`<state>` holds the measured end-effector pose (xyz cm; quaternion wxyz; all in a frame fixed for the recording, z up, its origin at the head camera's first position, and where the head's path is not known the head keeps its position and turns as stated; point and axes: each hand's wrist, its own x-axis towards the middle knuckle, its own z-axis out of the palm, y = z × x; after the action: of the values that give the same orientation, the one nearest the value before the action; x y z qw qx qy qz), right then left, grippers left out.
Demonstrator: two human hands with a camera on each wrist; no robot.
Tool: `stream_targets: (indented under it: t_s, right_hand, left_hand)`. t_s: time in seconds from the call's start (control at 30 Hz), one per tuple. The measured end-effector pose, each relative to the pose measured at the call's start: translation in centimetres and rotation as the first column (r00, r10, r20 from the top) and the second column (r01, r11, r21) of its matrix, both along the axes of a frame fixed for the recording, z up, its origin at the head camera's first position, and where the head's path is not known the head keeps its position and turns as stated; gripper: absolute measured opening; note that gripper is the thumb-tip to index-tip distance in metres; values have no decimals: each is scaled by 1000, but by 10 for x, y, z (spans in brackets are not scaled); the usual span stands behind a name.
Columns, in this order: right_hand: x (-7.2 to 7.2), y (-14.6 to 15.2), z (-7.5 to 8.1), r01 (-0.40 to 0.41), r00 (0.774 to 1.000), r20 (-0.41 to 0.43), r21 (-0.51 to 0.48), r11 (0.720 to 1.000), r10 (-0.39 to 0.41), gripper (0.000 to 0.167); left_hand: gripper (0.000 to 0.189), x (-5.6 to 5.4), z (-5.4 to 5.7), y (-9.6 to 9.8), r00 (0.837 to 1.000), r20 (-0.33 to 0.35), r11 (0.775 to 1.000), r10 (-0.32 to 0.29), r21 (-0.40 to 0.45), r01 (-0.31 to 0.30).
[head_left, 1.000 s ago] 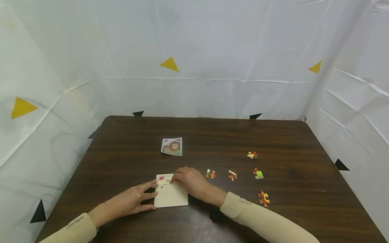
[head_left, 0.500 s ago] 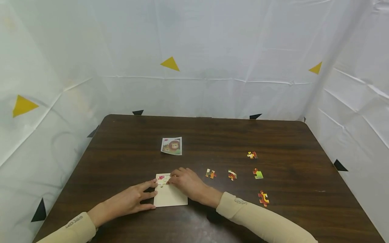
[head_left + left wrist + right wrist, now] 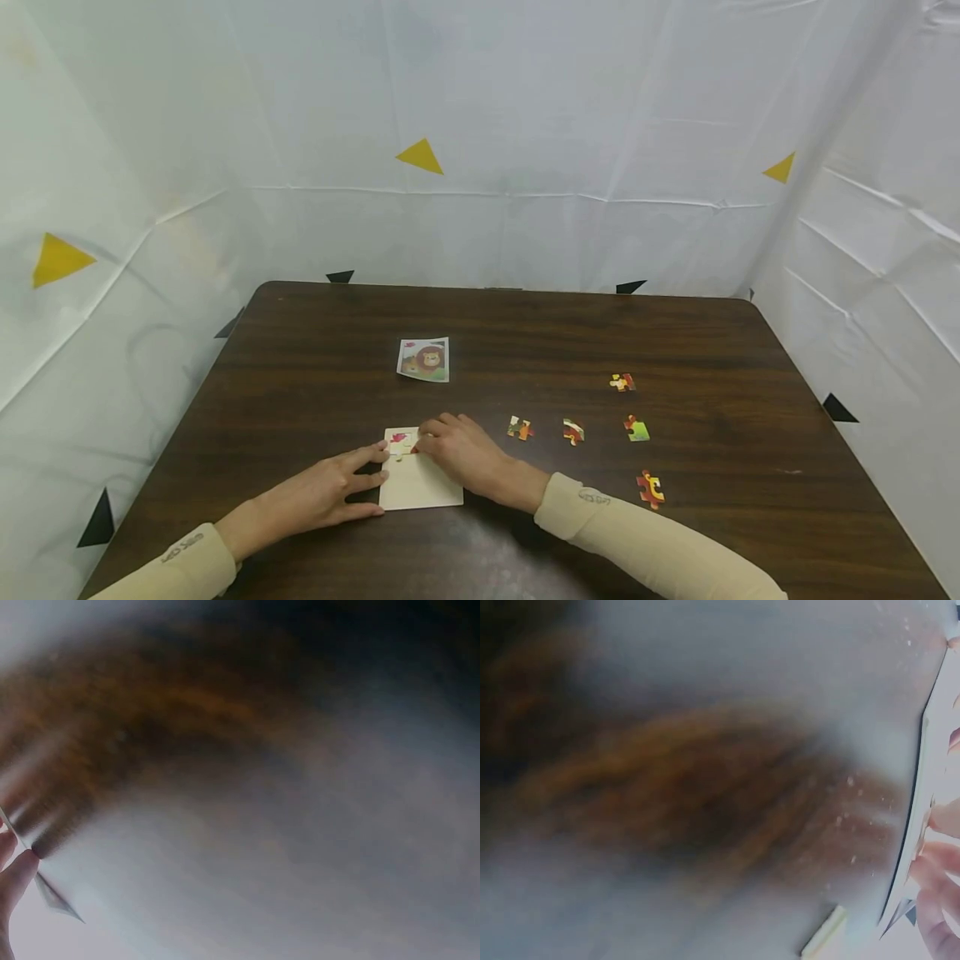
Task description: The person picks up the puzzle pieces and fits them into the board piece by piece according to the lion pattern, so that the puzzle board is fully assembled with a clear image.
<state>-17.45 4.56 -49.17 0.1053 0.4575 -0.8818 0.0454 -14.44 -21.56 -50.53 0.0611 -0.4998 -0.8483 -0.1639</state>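
Note:
A pale square puzzle board (image 3: 423,487) lies on the dark wooden table (image 3: 697,350). My left hand (image 3: 341,490) rests with spread, nearly straight fingers along the board's left edge. At the board's upper right, my right hand (image 3: 468,454) pinches a jigsaw piece (image 3: 414,449); only a reddish bit shows past the fingertips. Beside it, in the upper left corner, sits a whitish piece (image 3: 399,440) with a pink patch. Seen edge-on in the right wrist view, the board (image 3: 921,780) has the right fingers (image 3: 934,874) at its face.
A small lion picture card (image 3: 426,360) lies behind the board. Several loose jigsaw pieces are spread to the right, among them an orange one (image 3: 519,428), a green one (image 3: 637,428) and a red-yellow one (image 3: 650,489). White sheeting (image 3: 525,100) surrounds the table.
The right hand has shifted slightly left with its piece, closer against the pink-patched piece, and the piece now lies lower at the board. The left hand stays in place.

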Motion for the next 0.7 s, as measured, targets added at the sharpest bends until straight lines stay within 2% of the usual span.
stream_targets:
  t_s: [0.13,0.3,0.53,0.7]
  right_hand:
    - [2,1,-1,-4,1000,-8,11,1000,4,17]
    - [7,2,-1,-4,999,-54,83,997,9,22]
    - [19,0,0,44,989,-147,211,977,-13,29]
    - [25,-2,1,68,983,-184,248,967,-22,31]
  left_hand:
    - [45,0,-1,0,1000,-7,1000,-1,2,1]
    - [46,0,-1,0,1000,-7,1000,6,-8,-6]
    - [46,0,-1,0,1000,-8,1000,-2,2,2]
    - [46,-1,-2,1,1000,-21,1000,-6,7,6]
